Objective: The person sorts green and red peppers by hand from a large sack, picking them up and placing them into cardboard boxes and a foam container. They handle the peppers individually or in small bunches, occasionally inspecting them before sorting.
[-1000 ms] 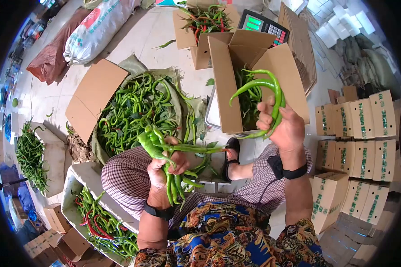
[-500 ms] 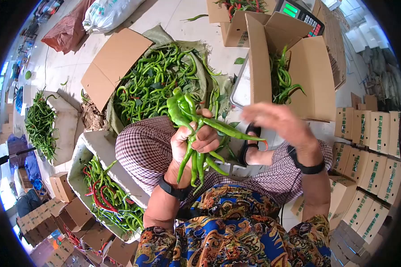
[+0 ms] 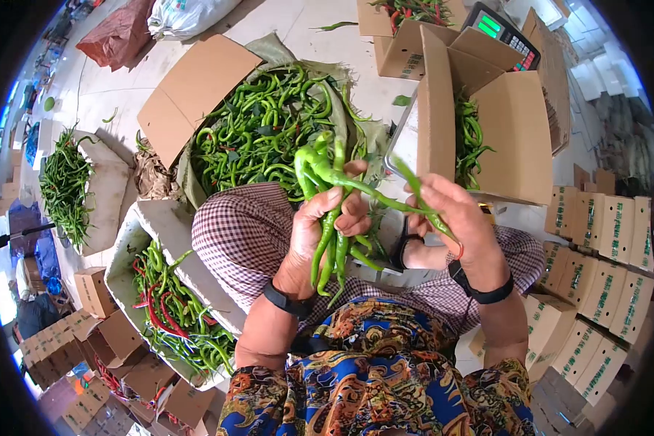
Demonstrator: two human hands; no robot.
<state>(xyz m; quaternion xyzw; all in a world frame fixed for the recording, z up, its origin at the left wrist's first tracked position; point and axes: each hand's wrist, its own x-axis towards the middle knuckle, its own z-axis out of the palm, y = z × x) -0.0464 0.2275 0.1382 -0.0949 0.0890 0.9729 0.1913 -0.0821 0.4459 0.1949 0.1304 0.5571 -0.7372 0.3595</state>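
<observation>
My left hand (image 3: 327, 221) is closed around a bunch of long green peppers (image 3: 330, 251), above my lap. To its right, my right hand (image 3: 461, 225) has its fingers closed on a green pepper (image 3: 408, 176) that points up and left. Another pepper with a red tip (image 3: 443, 227) reaches from the bunch to the right hand's fingers. Beyond the left hand lies a heap of green peppers (image 3: 258, 138) in an opened sack. An open carton (image 3: 516, 131) with green peppers inside stands beyond the right hand.
A foam box (image 3: 127, 254) of green and red peppers sits at my left, with another pepper pile (image 3: 65, 189) farther left. A scale display (image 3: 498, 33) is at the back right. Stacked cartons (image 3: 596, 261) stand on the right. My crossed legs are below the hands.
My right hand, blurred and empty before, has moved down and left to the bunch and now holds a pepper. My left hand with the bunch has shifted slightly right.
</observation>
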